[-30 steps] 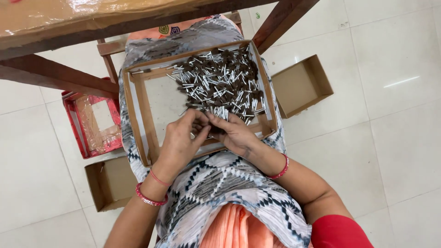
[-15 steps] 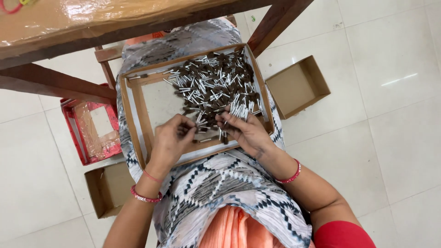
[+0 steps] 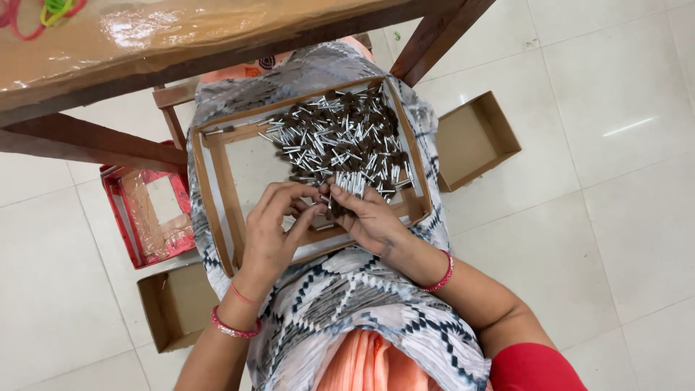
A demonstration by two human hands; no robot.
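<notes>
A shallow cardboard tray (image 3: pixel 217 188) rests on my lap, over a patterned cloth. A heap of small dark pieces with silver metal ends (image 3: pixel 337 137) fills its far right half. My right hand (image 3: pixel 369 217) holds a bunch of these pieces, silver ends lined up and pointing away from me. My left hand (image 3: pixel 271 232) is curled beside it, fingertips touching the same bunch at the tray's near edge. Both wrists wear red bangles.
A wooden table (image 3: pixel 181 36) covered in clear plastic juts over the tray's far side, its legs slanting down on both sides. On the white tiled floor lie an open cardboard box (image 3: pixel 478 137) right, a red tray (image 3: pixel 145 217) left, another cardboard box (image 3: pixel 174 304) near left.
Both hands have drawn slightly toward me and gathered more pieces into an aligned bunch in the right hand. The left hand has closed in on the bunch.
</notes>
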